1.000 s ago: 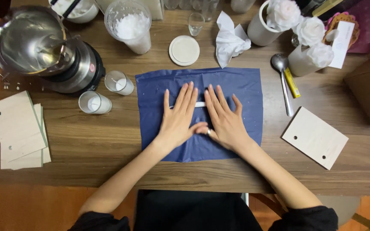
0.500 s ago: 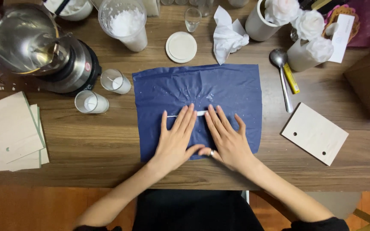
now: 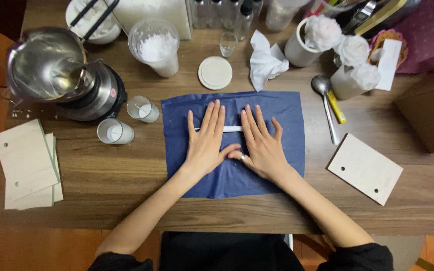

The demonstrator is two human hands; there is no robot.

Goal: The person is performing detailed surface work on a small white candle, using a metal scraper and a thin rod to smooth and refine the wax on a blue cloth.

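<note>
Pressing flat and open on the blue paper (image 3: 234,140), holding nothing, the left hand (image 3: 206,143) and right hand (image 3: 262,145) could crease it or roll the white stick (image 3: 232,129) askew.

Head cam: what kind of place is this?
Likely a home candle-making craft table. A metal melting pot sits beside a cup of white wax flakes and small glass candles. Both hands, left hand and right hand, press flat on blue tissue paper.

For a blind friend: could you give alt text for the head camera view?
Both hands, left hand and right hand, press flat on a dark blue paper sheet over a thin white stick, on a brown wooden table crowded with containers.
</note>
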